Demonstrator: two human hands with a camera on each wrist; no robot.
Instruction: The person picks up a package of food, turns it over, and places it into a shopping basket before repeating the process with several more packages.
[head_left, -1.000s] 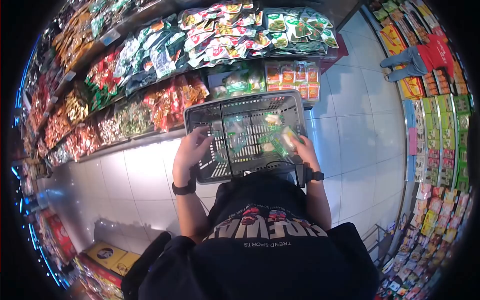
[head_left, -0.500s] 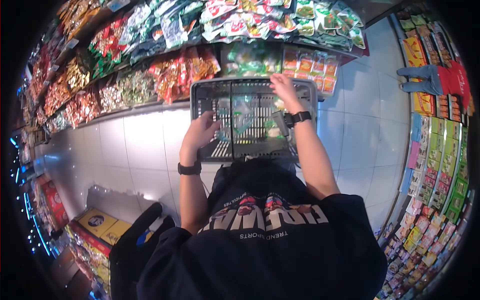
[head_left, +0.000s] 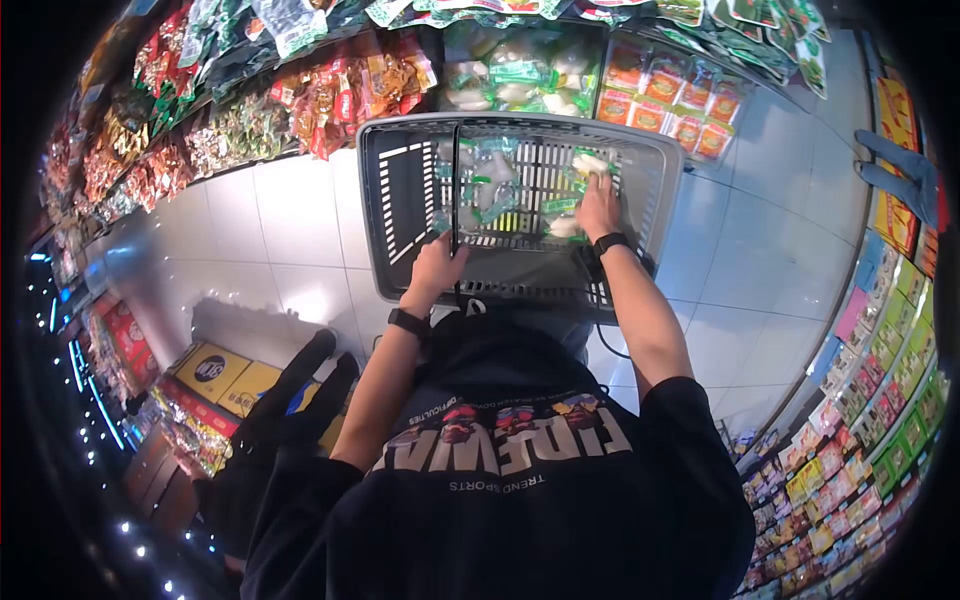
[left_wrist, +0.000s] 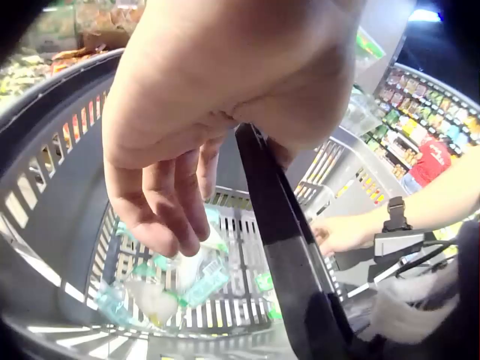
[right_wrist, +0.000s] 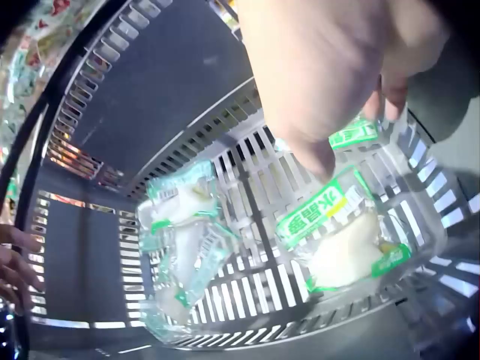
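A grey shopping basket (head_left: 670, 160) holds several clear packets with green labels and pale contents. My left hand (head_left: 437, 268) is at the basket's black handle (left_wrist: 274, 210), which passes between thumb and palm while the fingers hang loosely bent. Low in the basket's right part, my right hand (head_left: 599, 205) has its thumb and fingers at two sides of a packet (right_wrist: 354, 133), partly hidden by the hand. Nearer the right wrist camera lies another packet (right_wrist: 345, 251), untouched. More packets (right_wrist: 187, 240) lie together in the basket's left half.
Beyond the basket, a shelf bin holds similar pale packets (head_left: 520, 75), beside orange packs (head_left: 665, 85) and red bags (head_left: 360, 90). Stocked shelves (head_left: 850, 440) line the right side. A person's legs (head_left: 895, 175) show at the right; yellow boxes (head_left: 215, 370) stand lower left.
My right hand went from holding a packet over the basket up to the far rim, then back down to a packet inside. My left hand moved toward the handle. The view shifted nearer the basket.
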